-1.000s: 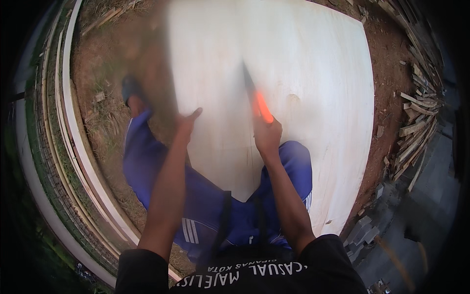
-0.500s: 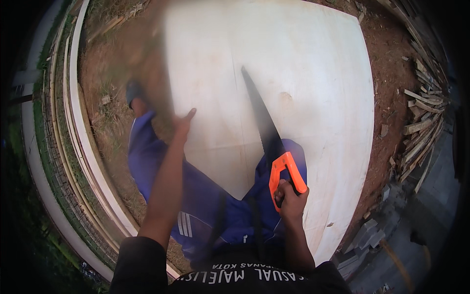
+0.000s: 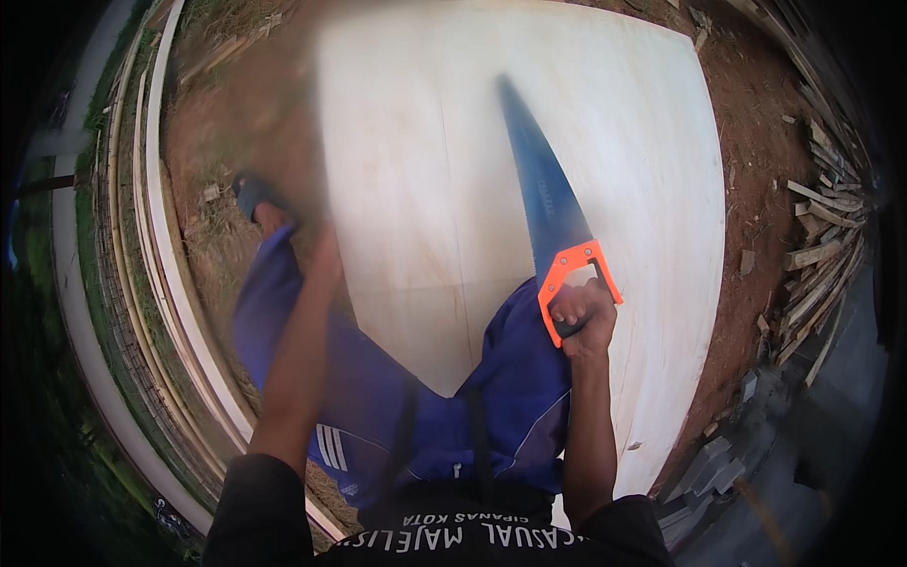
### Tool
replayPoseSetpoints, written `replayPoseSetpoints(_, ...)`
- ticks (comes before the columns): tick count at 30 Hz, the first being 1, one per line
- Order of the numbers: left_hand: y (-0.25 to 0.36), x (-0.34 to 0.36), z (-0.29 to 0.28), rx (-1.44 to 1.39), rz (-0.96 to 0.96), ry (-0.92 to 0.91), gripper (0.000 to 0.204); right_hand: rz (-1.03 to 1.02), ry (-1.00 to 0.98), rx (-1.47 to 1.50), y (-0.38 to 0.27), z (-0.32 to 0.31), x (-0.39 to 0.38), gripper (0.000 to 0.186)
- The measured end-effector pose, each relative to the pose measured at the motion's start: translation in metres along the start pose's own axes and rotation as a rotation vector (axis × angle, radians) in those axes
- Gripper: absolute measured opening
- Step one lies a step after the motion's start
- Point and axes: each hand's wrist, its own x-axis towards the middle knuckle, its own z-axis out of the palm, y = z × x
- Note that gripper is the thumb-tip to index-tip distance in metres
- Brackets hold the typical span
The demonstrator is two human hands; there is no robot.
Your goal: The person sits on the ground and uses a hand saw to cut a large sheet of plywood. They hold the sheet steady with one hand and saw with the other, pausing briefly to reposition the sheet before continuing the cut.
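Note:
My right hand [image 3: 588, 319] is wrapped round the black and orange handle of a handsaw [image 3: 537, 165]. The saw's long blade points away from me over a large pale plywood sheet [image 3: 397, 123], its toothed edge facing left. A thin dark line runs along the sheet, left of the blade. At the sheet's left edge is my left hand [image 3: 326, 255], blurred, with its fingers too smeared or hidden to make out. My blue-trousered legs are bent at the near end of the sheet, the right knee over it.
Long light timber strips [image 3: 156, 170] lie along the left side. A heap of wood offcuts [image 3: 817, 255] is at the right, with grey blocks [image 3: 709, 468] nearer to me. Reddish soil [image 3: 756, 142] and patches of grass surround the sheet.
The handsaw and my right hand have moved forward and slightly right, and more of the blade's flat face shows. My left hand has slid left off the sheet's top to its edge.

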Motion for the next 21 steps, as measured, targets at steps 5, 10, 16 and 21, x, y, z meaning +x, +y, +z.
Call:
replayPoseSetpoints(5,0.023,0.012,-0.009,-0.254,-0.161,-0.249,0.063,0.117,-0.109,0.156,0.006,-0.022,0.065,0.020)
replayPoseSetpoints(10,0.001,0.108,-0.013,-0.444,-0.253,-0.502,0.063,0.074,-0.054,0.185,0.014,-0.019,0.068,0.024)
replayPoseSetpoints(16,-0.056,0.182,0.005,-0.545,-0.293,-0.503,0.062,0.003,-0.013,0.107,0.015,-0.016,0.070,0.027)
replayPoseSetpoints(21,-0.077,0.201,0.008,-0.568,-0.332,-0.453,0.061,-0.028,-0.012,0.069,0.021,-0.010,0.070,0.027)
